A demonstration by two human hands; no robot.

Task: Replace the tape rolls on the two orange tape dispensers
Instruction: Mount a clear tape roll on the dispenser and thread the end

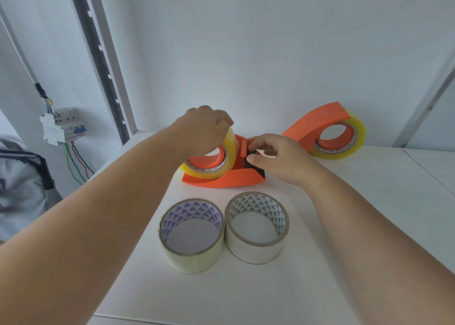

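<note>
An orange tape dispenser (234, 178) lies on the white table in the middle, with a yellowish clear tape roll (227, 161) on its hub. My left hand (205, 125) grips the top of that roll. My right hand (275, 157) pinches the dispenser's black cutter end. A second orange dispenser (317, 122) stands at the back right, holding its own yellowish roll (354, 142). Two loose tape rolls lie flat nearer to me: the left one (192, 253) and the right one (256, 247), side by side and touching.
The white table (369, 226) ends at a wall behind the dispensers. At left, off the table, a circuit breaker (61, 127) with coloured wires hangs on the wall, and a grey bag (22, 189) sits below it. A dark perforated rail (98, 53) runs up the wall.
</note>
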